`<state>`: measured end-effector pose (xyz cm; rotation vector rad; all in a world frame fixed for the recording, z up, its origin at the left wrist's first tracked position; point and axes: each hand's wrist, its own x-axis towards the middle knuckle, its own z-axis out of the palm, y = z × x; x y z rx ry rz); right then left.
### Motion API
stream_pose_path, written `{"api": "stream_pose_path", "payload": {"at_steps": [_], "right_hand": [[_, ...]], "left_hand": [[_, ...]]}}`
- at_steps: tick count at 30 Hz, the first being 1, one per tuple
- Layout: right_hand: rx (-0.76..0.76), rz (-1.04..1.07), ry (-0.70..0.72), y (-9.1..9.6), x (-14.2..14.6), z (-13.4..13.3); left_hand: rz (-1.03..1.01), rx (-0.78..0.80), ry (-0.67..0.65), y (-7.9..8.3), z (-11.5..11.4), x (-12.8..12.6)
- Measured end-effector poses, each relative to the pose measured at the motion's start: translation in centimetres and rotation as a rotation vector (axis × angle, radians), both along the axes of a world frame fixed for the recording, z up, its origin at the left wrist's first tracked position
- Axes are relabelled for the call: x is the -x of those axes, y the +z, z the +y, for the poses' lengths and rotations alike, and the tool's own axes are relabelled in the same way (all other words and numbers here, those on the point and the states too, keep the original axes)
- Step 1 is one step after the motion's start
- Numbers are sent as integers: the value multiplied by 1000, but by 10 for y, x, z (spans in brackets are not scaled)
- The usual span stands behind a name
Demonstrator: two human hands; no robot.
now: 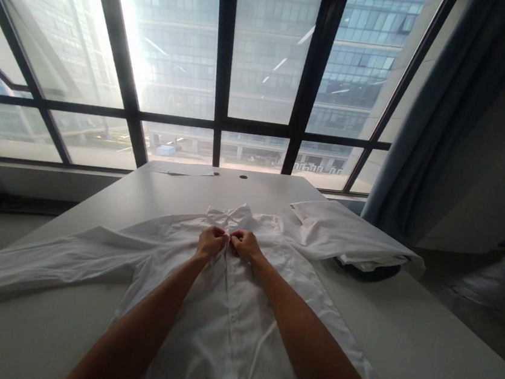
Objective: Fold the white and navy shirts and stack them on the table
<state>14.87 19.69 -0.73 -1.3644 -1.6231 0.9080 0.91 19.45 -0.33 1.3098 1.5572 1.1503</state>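
A white long-sleeved shirt (201, 323) lies spread front side up, its collar pointing away from me and its button strip running down the middle. Just below the collar, my left hand (212, 241) pinches the front edge of the shirt. Close beside it, my right hand (245, 245) grips the facing edge, the fingertips of both hands nearly meeting. Any button between the fingers is too small to make out. One sleeve stretches out to the left, while the other lies bunched to the right.
The shirt rests on a white table (401, 328). A dark object (368, 272) shows partly from under the right sleeve. White sheets (182, 169) lie at the table's far left, near two dark round holes. Beyond stand large windows, with a blue curtain (428, 124) at the right.
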Motion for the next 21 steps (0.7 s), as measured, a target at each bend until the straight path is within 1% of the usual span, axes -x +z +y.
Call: {"api": "stream_pose_path", "payload": {"at_steps": [4,9,13,18,21], "right_hand": [[-74,-80,-23,3,0,0],[-107,-159,3,6,0,-2],[-194,-227,2,5,0,-3],[-228,-257,24,5,-1,-5],[-247,-295,26,6,0,-6]], "left_hand": [[-3,-18,3,-1,-1,0],[-6,-19,-2,0,-2,1],[-40,-19,-46,2,-3,3],[48,-37,-67,2,-2,3],[42,-35,-76,0,0,2]]}}
